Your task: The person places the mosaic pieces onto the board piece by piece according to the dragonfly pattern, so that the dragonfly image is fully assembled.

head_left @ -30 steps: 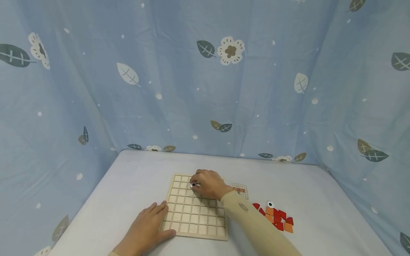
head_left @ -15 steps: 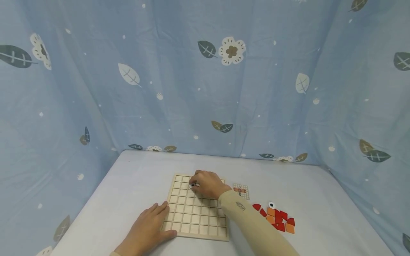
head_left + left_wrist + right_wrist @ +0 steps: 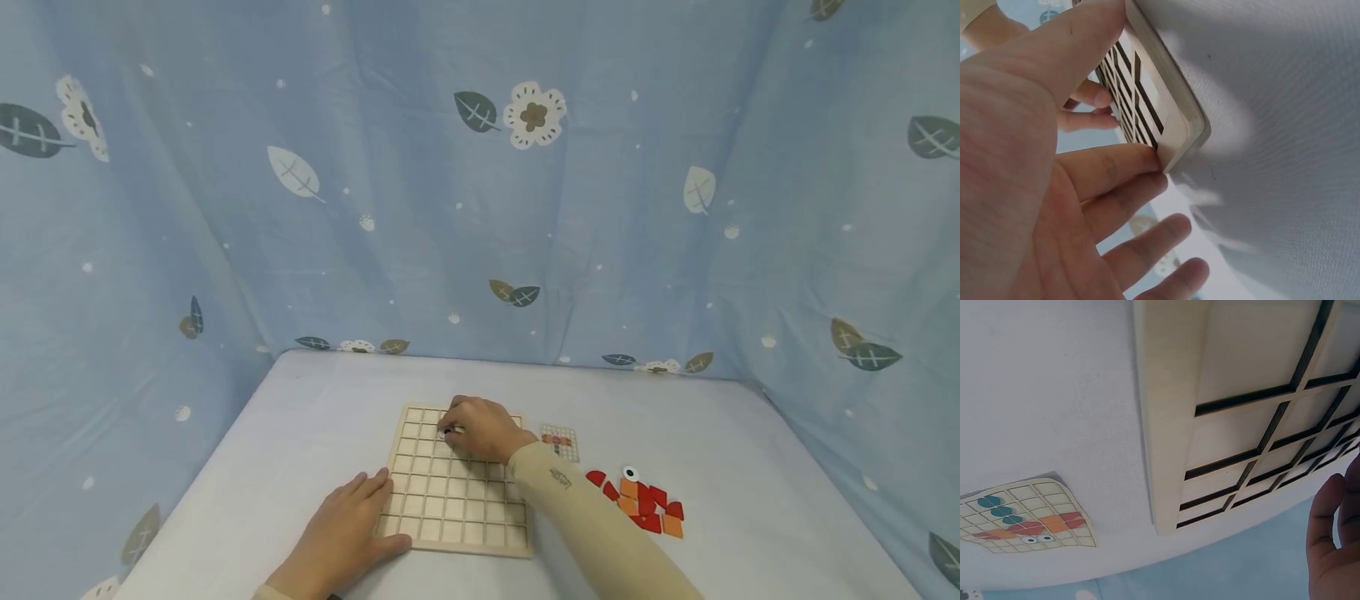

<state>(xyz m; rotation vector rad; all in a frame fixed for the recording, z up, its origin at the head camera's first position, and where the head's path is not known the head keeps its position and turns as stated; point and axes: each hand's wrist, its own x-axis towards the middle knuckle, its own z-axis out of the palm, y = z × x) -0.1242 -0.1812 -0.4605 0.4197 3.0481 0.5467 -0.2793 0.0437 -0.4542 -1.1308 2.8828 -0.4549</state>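
A wooden grid board (image 3: 471, 548) lies on the white table in the head view. My right hand (image 3: 483, 427) is over the board's far part, pinching a small round white eye piece (image 3: 442, 434) with a black dot between thumb and fingers. The fingers partly cover the piece. My left hand (image 3: 337, 529) rests at the board's near left corner, fingers spread and fairly straight. In the left wrist view its thumb and index finger touch the board's rim (image 3: 1179, 128). The right wrist view shows part of the right hand (image 3: 1335, 531), but not the piece.
A small pattern card (image 3: 566, 444) with a coloured figure lies right of the board. Farther right is a loose group of red pieces (image 3: 649, 523) and orange pieces (image 3: 672, 527), with another white eye piece (image 3: 631, 473) beside them. A blue patterned curtain (image 3: 420, 208) surrounds the table.
My right hand and the eye piece have shifted very slightly left over the board. The left hand stays at the corner. The head view has tilted a little.
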